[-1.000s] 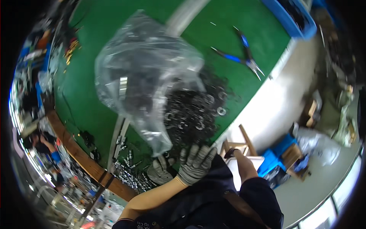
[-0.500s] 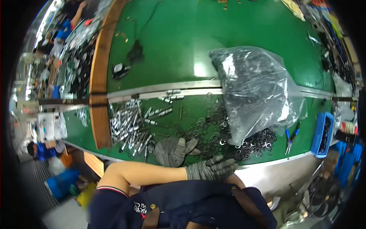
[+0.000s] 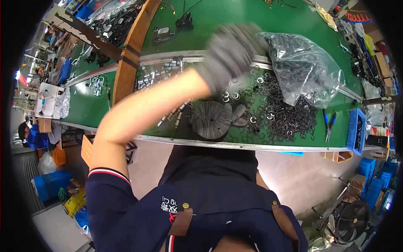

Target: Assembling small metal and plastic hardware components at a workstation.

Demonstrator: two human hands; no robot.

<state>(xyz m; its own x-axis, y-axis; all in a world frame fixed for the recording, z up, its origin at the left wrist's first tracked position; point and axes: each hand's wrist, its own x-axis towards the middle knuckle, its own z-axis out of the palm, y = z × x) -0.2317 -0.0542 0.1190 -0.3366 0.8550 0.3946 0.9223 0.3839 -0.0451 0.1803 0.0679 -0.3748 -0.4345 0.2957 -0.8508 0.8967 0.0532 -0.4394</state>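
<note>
Rising since earlier, left hand point(image 3: 230, 52) grips clear bag point(image 3: 304, 67).

A green workbench point(image 3: 126, 103) carries a heap of dark metal rings point(image 3: 287, 115) near its front edge, beside a grey glove point(image 3: 215, 119) (lying flat). A clear plastic bag point(image 3: 304, 69) rests farther back; blue-handled pliers point(image 3: 328, 124) lie toward the right end, and bright metal bolts point(image 3: 163, 73) lie left.

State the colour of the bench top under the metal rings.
Green: the bench top under the rings, clearest in the head view.
</note>
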